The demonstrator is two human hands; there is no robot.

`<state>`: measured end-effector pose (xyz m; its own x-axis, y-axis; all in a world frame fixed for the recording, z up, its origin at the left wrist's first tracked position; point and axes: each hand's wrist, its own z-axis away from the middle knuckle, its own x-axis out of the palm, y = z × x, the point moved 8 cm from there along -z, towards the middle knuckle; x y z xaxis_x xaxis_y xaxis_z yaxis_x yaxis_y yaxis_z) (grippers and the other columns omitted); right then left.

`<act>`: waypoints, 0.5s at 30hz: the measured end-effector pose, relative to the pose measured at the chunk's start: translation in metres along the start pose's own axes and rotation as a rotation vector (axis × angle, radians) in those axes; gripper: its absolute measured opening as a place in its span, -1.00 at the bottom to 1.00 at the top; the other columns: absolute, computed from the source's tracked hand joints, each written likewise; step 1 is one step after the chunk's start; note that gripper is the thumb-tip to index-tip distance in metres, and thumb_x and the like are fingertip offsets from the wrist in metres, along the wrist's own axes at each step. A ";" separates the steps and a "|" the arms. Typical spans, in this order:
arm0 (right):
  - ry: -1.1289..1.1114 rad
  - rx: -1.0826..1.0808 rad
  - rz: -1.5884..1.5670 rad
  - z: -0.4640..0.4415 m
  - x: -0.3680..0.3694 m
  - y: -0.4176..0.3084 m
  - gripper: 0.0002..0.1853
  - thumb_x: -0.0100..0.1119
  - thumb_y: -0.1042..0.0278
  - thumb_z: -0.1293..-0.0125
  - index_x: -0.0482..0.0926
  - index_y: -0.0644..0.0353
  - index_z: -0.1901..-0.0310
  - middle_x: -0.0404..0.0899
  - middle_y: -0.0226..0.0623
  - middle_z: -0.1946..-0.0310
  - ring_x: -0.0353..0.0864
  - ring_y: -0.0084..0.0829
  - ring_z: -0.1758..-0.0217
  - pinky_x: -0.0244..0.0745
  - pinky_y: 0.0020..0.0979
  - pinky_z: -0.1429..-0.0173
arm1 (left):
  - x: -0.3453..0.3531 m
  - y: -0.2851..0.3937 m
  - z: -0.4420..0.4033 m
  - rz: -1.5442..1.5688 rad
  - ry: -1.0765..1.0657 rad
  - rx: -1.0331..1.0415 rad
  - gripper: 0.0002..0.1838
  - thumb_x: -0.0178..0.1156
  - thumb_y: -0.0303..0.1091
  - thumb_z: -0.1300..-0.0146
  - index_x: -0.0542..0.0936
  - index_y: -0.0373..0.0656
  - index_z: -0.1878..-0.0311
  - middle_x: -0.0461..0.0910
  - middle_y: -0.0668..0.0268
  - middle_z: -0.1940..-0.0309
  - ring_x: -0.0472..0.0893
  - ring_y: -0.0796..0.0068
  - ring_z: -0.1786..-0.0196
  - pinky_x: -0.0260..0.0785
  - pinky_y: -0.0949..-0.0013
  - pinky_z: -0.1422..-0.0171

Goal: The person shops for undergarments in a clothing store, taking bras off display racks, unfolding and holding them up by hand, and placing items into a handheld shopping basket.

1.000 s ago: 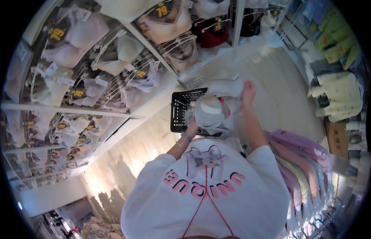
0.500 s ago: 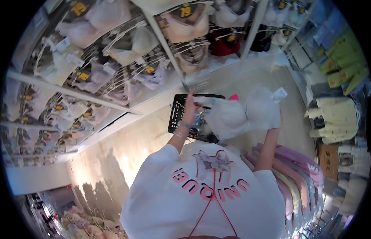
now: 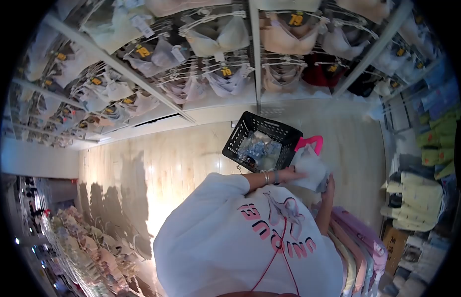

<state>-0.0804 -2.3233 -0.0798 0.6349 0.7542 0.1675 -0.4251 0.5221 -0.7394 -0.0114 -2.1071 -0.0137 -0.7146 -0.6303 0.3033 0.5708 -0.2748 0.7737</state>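
A white bra (image 3: 311,167) is bunched up between my two hands, just right of the basket and in front of my chest. My left hand (image 3: 291,174), with bracelets at the wrist, grips its left side; the fingertips are somewhat blurred. On the right side of the fabric, my right hand (image 3: 330,187) is closed around the edge. Close by on the floor stands a black shopping basket (image 3: 235,141) with a pink handle (image 3: 317,142). Clear plastic packages (image 3: 260,151) with bluish contents lie inside it.
Racks of hanging bras (image 3: 218,37) with yellow price tags line the wall ahead and to the left. Hanging pastel clothes (image 3: 361,240) are close on my right. Yellow garments (image 3: 413,200) and a cardboard box (image 3: 393,242) sit farther right. Another rack (image 3: 91,247) is at the lower left.
The bra has gone from spread wide over the basket to bunched up on its right. Both hands came closer together and lower. The view turned left, and the basket's contents now show.
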 end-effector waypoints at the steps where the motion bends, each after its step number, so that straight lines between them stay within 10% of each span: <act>1: -0.039 -0.088 0.172 -0.004 0.012 0.000 -0.29 -0.03 -0.15 -0.34 0.20 0.30 -0.29 0.39 -0.05 -0.17 0.38 -0.23 -0.24 0.26 -0.25 -0.29 | 0.003 0.012 0.012 -0.024 -0.008 -0.039 -0.15 0.26 0.19 -0.10 0.27 -0.23 -0.29 0.44 0.21 -0.13 0.49 0.40 -0.08 0.38 0.27 -0.11; 6: -0.202 -0.368 0.670 -0.004 0.116 -0.025 -0.25 0.12 -0.02 -0.28 0.16 0.39 -0.31 0.37 -0.02 -0.18 0.37 -0.21 -0.23 0.27 -0.31 -0.27 | 0.001 0.010 -0.007 0.150 -0.005 0.282 0.00 0.41 0.10 0.06 0.19 -0.36 -0.30 0.41 0.09 -0.15 0.46 0.22 -0.14 0.35 0.15 -0.18; 15: -0.353 -0.244 0.602 0.013 0.170 -0.039 -0.43 0.21 0.35 -0.11 0.37 0.41 -0.16 0.49 -0.10 -0.05 0.51 -0.23 -0.05 0.38 -0.33 -0.14 | -0.021 0.004 -0.010 0.138 0.129 0.364 0.14 0.50 0.06 0.23 0.11 -0.43 -0.30 0.36 -0.03 -0.15 0.48 0.05 -0.09 0.37 0.05 -0.13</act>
<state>0.0356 -2.2103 -0.0138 0.0740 0.9868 -0.1439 -0.4525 -0.0953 -0.8867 0.0100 -2.1016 -0.0224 -0.5715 -0.7353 0.3643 0.4612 0.0794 0.8837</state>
